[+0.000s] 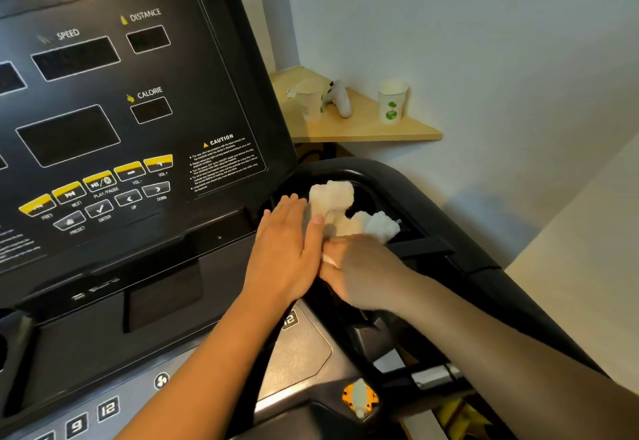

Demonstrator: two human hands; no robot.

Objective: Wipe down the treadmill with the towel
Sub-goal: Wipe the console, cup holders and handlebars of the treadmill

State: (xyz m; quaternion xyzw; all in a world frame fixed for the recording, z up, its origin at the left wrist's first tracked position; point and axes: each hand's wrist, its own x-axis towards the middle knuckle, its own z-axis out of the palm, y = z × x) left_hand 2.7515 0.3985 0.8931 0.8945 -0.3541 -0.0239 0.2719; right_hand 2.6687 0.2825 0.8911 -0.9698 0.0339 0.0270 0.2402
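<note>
Left hand lies flat on the right end of the treadmill, fingers straight and close together, palm down. Its fingers rest at the lower right corner of the console panel, and its thumb touches the white towel. Right hand sits just beside it, touching it, knuckles up and slightly blurred. Its fingers are curled over the near end of the towel, and a strip of white shows at the knuckles.

The towel is bunched in two lumps in the black side pocket, to the right of the console panel. The panel's displays, marked SPEED, DISTANCE and CALORIE, are dark.

Behind the treadmill, a wooden corner shelf on the wall carries two paper cups and a white game controller between them.
</note>
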